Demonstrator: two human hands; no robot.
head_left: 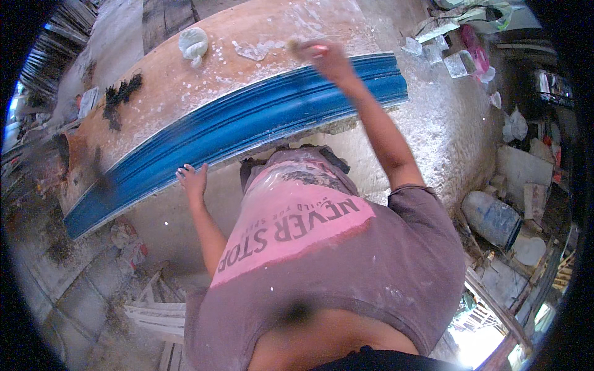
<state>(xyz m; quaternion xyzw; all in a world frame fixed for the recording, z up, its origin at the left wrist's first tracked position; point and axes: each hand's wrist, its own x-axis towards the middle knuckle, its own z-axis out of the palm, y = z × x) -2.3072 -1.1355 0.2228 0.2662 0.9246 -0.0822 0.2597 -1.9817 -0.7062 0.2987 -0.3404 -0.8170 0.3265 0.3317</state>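
A long blue ribbed moulding form (241, 127) lies slantwise across the brown tabletop (167, 89), along its near side. My left hand (193, 180) is at the form's near edge, fingers apart and nothing held. Over the far edge, toward the form's right end, is my right hand (328, 60), blurred by motion. Its fingers are closed round a small thing with a tan tip and a reddish part, too smeared to name. White splashes and a wet-looking patch (252, 51) mark the tabletop left of that hand.
Farther back on the tabletop sit a white crumpled lump (193, 44) and a dark fibrous clump (120, 96). Clear plastic containers (458, 63) and a pink plastic bag (474, 51) lie at the far right. A blue barrel (492, 217) rests on its side at right.
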